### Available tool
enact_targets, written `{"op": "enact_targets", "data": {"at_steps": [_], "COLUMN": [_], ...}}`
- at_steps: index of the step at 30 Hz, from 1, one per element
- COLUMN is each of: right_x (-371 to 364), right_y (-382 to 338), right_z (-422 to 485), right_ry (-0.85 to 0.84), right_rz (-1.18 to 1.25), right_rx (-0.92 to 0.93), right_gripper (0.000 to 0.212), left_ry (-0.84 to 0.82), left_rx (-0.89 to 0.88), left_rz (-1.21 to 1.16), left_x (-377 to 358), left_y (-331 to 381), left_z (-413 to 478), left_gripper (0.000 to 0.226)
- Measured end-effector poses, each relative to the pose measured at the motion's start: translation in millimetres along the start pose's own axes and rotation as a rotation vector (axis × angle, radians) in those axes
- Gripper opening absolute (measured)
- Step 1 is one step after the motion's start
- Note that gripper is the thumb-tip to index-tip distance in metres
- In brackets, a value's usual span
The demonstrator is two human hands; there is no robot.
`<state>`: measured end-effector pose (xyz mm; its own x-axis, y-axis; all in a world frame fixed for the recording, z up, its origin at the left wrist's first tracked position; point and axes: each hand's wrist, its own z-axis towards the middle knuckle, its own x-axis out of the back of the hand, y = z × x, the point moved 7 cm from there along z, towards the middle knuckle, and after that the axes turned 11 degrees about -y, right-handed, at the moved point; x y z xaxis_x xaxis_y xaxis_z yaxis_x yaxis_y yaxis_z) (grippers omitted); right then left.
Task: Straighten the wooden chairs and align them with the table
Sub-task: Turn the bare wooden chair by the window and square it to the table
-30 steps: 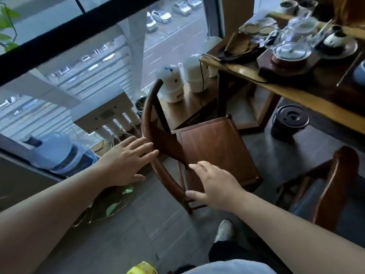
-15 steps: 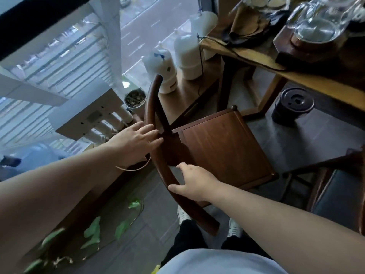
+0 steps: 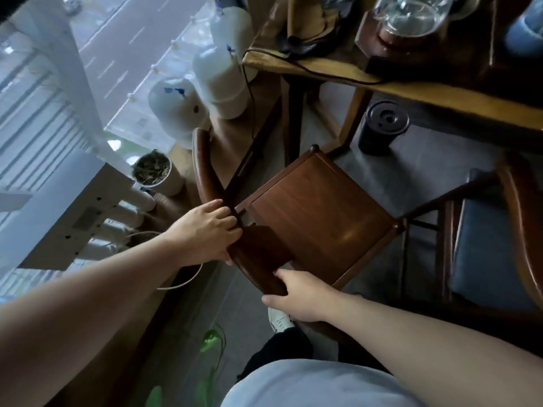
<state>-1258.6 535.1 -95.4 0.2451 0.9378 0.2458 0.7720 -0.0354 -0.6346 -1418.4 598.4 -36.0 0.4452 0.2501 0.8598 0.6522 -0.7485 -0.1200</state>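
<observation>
A dark wooden chair (image 3: 320, 224) with a curved back rail stands in front of me, its seat turned at an angle to the wooden table (image 3: 440, 95) at the top right. My left hand (image 3: 205, 233) grips the middle of the back rail. My right hand (image 3: 296, 295) holds the near end of the same rail. A second wooden chair (image 3: 493, 245) with a blue seat cushion stands at the right edge, partly cut off.
Two white tanks (image 3: 199, 92) stand by the window on a low ledge. A small pot (image 3: 155, 174) sits beside the chair back. A black round container (image 3: 382, 127) rests on the floor under the table. A glass kettle (image 3: 411, 16) stands on the table. My shoe (image 3: 279, 318) is below the chair.
Both hands went from hovering open over the chair back to closing on its curved rail. My view has moved closer and more directly above the chair.
</observation>
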Motion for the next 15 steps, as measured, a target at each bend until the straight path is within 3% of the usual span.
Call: {"op": "enact_targets", "data": {"at_steps": [10,15], "right_x": [24.8,30.2], "right_y": [86.6,122.0], "right_z": [-80.6,-124.8], "right_ry": [0.127,0.144], "right_rz": [-0.218,-0.275], "right_rx": [-0.197,-0.249], "right_gripper": [0.049,0.03], "left_ry": [0.118,0.149], "left_rx": [-0.123,-0.18], "left_rz": [-0.088,-0.07], "left_x": [32.8,50.5], "left_y": [90.4,137.9], "left_z": [54.0,77.8], "left_gripper": [0.059,0.055]}}
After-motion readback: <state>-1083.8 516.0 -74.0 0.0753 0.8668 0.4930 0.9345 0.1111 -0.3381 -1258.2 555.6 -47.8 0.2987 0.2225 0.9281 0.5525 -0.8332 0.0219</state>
